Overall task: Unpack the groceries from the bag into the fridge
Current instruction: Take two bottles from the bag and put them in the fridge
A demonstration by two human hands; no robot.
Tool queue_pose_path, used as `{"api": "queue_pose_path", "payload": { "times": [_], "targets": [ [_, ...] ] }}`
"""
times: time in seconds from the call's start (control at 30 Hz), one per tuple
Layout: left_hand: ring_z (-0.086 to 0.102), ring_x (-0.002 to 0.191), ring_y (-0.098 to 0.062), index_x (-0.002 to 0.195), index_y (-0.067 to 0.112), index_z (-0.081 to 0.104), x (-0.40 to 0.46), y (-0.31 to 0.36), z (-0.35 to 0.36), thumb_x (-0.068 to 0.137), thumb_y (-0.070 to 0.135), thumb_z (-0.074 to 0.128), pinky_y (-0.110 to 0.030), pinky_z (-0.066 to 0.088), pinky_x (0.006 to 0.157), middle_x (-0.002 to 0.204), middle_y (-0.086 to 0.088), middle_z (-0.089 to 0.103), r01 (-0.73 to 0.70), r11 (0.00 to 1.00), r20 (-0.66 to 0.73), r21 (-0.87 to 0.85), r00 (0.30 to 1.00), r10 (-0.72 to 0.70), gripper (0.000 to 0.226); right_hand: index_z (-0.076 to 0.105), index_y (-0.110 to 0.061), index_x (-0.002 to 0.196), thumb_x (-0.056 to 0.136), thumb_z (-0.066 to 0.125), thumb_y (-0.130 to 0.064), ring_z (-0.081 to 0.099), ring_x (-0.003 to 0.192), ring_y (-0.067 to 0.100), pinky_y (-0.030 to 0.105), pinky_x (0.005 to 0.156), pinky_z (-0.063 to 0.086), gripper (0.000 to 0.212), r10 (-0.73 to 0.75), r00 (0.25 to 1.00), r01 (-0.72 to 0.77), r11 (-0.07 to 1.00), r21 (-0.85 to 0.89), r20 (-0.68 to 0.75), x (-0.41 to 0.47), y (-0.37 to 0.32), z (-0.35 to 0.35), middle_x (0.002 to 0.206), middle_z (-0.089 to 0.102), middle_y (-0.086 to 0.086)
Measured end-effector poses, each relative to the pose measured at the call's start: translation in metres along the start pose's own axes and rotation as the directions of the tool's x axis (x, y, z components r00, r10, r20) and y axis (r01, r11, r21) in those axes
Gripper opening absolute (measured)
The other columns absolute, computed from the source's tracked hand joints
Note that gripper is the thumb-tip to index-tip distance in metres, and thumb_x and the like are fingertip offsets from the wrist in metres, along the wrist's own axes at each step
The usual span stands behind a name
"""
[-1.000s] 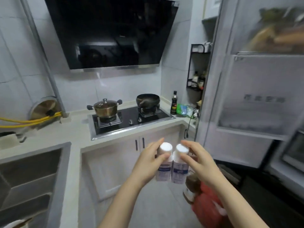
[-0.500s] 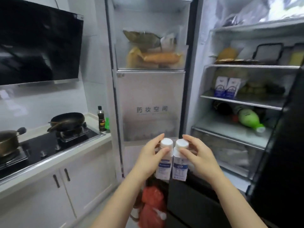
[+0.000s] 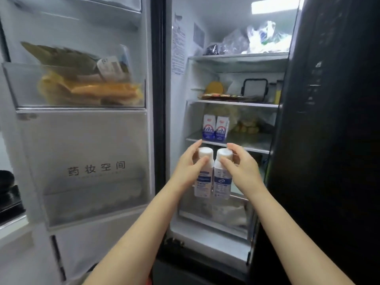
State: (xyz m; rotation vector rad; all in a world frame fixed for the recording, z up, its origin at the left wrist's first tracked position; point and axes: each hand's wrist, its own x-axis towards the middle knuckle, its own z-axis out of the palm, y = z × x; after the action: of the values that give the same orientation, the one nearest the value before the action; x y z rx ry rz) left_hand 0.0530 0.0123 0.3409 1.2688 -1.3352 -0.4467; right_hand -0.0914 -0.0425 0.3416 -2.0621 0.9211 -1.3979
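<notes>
Two white bottles with white caps and blue labels are held upright side by side in front of the open fridge (image 3: pixel 236 60). My left hand (image 3: pixel 188 168) grips the left bottle (image 3: pixel 204 177). My right hand (image 3: pixel 241 168) grips the right bottle (image 3: pixel 222 179). Both bottles hang in the air just below the third shelf (image 3: pixel 250 144), where two blue and white cartons (image 3: pixel 215 127) stand. The grocery bag is out of view.
The left fridge door (image 3: pixel 86 151) stands open with a bin of packets (image 3: pixel 86 89). The dark right door (image 3: pixel 333 120) narrows the opening. Upper shelves hold plastic bags (image 3: pixel 259 38), a plate and a lidded box (image 3: pixel 255 88). A drawer (image 3: pixel 216 212) sits low.
The view has swung from the stove and counter to the open fridge. Both hands have carried the two bottles up and forward, close to the shelf with the cartons.
</notes>
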Motion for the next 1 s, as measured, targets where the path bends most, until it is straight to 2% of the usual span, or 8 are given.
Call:
{"api": "queue_pose_path", "payload": {
  "times": [0.1,0.3,0.43,0.57,0.63,0.83,0.93,1.0],
  "targets": [
    [0.046,0.128,-0.014,0.146,0.027,0.033,0.033,0.003,0.006,0.097,0.015,0.052,-0.024,0.041,0.097,0.142,0.001,0.049,-0.024,0.999,0.011,-0.037,1.0,0.024,0.054,0.047,-0.016,0.132,0.089,0.06,-0.021,0.05,0.12,0.016,0.041,0.102,0.045,0.045,0.009,0.998,-0.01,1.0,-0.021,-0.069,0.027,0.003,0.002,0.133,0.054,0.003],
    [0.045,0.13,-0.017,0.147,0.021,0.032,0.099,0.002,0.012,0.095,0.015,0.053,-0.034,0.037,0.111,0.142,-0.003,0.049,-0.107,0.994,-0.017,-0.03,0.994,0.106,0.056,0.046,-0.012,0.133,0.091,0.057,-0.018,0.05,0.122,0.02,0.039,0.104,0.042,0.045,0.013,0.975,-0.019,0.999,-0.029,-0.221,0.078,0.004,0.013,0.133,0.054,0.006],
    [0.042,0.133,-0.015,0.147,0.017,0.032,0.141,0.003,0.016,0.096,0.015,0.053,-0.026,0.034,0.108,0.145,-0.003,0.045,-0.156,0.986,-0.011,-0.051,0.988,0.155,0.055,0.046,-0.01,0.133,0.091,0.057,-0.016,0.049,0.122,0.021,0.035,0.104,0.041,0.043,0.011,0.952,-0.031,0.998,-0.061,-0.305,0.111,0.003,0.015,0.132,0.054,0.007],
    [0.039,0.135,-0.015,0.146,0.016,0.033,0.175,0.001,0.026,0.097,0.017,0.051,-0.026,0.032,0.107,0.148,-0.003,0.041,-0.179,0.979,-0.002,-0.097,0.984,0.18,0.052,0.047,-0.01,0.131,0.091,0.057,-0.016,0.051,0.119,0.021,0.035,0.103,0.042,0.041,0.015,0.928,-0.05,0.995,-0.083,-0.372,0.137,0.01,0.016,0.13,0.055,0.008],
    [0.04,0.135,-0.016,0.144,0.016,0.036,0.185,-0.005,0.033,0.097,0.017,0.051,-0.028,0.034,0.108,0.147,-0.002,0.042,-0.188,0.976,0.004,-0.113,0.982,0.19,0.05,0.047,-0.01,0.13,0.091,0.056,-0.016,0.051,0.12,0.021,0.032,0.101,0.041,0.041,0.022,0.919,-0.064,0.994,-0.094,-0.394,0.145,0.017,0.018,0.13,0.055,0.008],
    [0.039,0.134,-0.014,0.142,0.018,0.038,0.203,-0.017,0.046,0.097,0.019,0.05,-0.022,0.033,0.102,0.146,0.0,0.043,-0.176,0.973,-0.002,-0.147,0.984,0.177,0.046,0.045,-0.011,0.132,0.094,0.053,-0.018,0.048,0.121,0.018,0.024,0.096,0.037,0.04,0.005,0.918,-0.064,0.989,-0.136,-0.396,0.16,0.032,0.022,0.132,0.053,0.007],
    [0.042,0.131,-0.015,0.141,0.018,0.038,0.212,-0.019,0.051,0.097,0.02,0.051,-0.025,0.036,0.102,0.144,0.0,0.045,-0.169,0.974,-0.019,-0.149,0.986,0.167,0.046,0.043,-0.012,0.131,0.094,0.053,-0.018,0.049,0.116,0.015,0.022,0.092,0.038,0.039,0.019,0.913,-0.063,0.993,-0.095,-0.406,0.168,0.038,0.023,0.13,0.053,0.007],
    [0.044,0.129,-0.014,0.141,0.018,0.037,0.216,-0.023,0.055,0.098,0.019,0.049,-0.026,0.037,0.103,0.142,0.0,0.046,-0.175,0.975,-0.041,-0.137,0.984,0.171,0.045,0.039,-0.013,0.13,0.094,0.053,-0.017,0.05,0.111,0.011,0.015,0.085,0.039,0.039,0.019,0.909,-0.048,0.997,-0.059,-0.416,0.171,0.045,0.026,0.128,0.053,0.007]
  ]
}}
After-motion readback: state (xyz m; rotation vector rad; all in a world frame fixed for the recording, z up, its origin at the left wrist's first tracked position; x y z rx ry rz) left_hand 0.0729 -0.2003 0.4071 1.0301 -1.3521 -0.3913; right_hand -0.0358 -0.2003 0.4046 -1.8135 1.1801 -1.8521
